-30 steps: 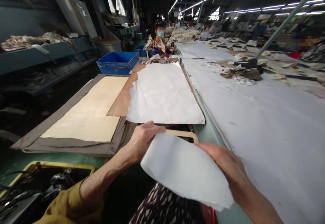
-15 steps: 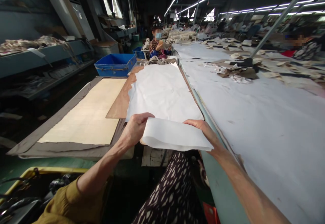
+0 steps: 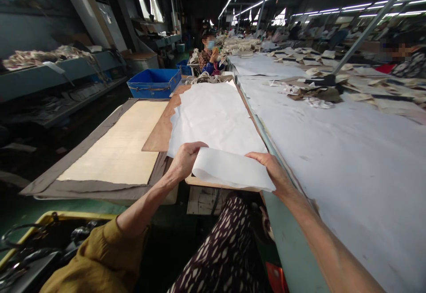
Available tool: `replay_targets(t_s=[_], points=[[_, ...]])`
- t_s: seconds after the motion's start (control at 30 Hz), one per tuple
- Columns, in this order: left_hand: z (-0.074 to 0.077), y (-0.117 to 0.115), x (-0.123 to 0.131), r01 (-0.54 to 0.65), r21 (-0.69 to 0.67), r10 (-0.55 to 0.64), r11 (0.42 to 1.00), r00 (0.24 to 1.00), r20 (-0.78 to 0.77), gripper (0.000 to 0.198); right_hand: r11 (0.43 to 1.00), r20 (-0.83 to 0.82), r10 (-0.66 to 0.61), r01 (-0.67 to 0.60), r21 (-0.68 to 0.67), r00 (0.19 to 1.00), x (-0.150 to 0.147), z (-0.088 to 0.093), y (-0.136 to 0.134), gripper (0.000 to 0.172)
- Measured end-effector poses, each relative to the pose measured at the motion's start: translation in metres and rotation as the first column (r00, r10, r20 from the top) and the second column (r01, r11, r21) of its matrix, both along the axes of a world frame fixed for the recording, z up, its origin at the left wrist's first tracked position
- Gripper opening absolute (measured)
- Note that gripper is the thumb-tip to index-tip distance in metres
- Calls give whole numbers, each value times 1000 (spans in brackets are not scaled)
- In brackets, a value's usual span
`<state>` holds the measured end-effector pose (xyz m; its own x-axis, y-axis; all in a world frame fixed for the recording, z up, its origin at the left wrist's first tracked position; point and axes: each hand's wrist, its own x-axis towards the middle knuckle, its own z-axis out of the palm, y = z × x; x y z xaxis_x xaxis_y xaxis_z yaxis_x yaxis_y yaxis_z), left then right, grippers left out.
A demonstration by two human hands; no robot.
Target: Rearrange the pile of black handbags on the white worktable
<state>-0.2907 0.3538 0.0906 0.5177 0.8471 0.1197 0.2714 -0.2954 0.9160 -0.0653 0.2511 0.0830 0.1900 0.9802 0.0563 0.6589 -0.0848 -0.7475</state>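
Observation:
My left hand (image 3: 187,158) and my right hand (image 3: 273,171) each grip a side of a white sheet (image 3: 231,173), held low over the near end of a brown board (image 3: 163,129). A larger white sheet (image 3: 214,118) lies flat on that board just beyond my hands. The held sheet's near edge overlaps the board's front edge. Both hands have fingers curled over the sheet's edges.
Left of the board lies a cream panel on grey cloth (image 3: 116,146). A blue crate (image 3: 155,82) stands behind it. A long white-covered table (image 3: 349,151) runs along the right with scraps (image 3: 316,93). A seated person (image 3: 209,56) works farther back. A yellow bin (image 3: 49,240) sits at lower left.
My hands carried the white sheet forward and down from near my lap to the near end of the board, and it has flattened out.

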Motion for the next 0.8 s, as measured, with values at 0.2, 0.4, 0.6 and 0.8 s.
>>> replay_targets(t_s=[0.2, 0.4, 0.6, 0.8], points=[[6, -3, 3, -20, -1, 20, 1000, 999, -36, 22, 999, -26, 20, -21, -28, 999, -2, 0, -1, 28], [7, -27, -4, 35, 26, -34, 999, 999, -41, 21, 992, -123, 10, -25, -127, 992, -3, -2, -19, 29], [-15, -32, -4, 160, 26, -157, 987, 983, -90, 28, 987, -69, -16, 4, -160, 997, 3, -18, -28, 28], [-33, -10, -9, 155, 273, -27, 949, 906, -421, 29, 988, 47, 7, 0, -153, 999, -9, -28, -14, 25]])
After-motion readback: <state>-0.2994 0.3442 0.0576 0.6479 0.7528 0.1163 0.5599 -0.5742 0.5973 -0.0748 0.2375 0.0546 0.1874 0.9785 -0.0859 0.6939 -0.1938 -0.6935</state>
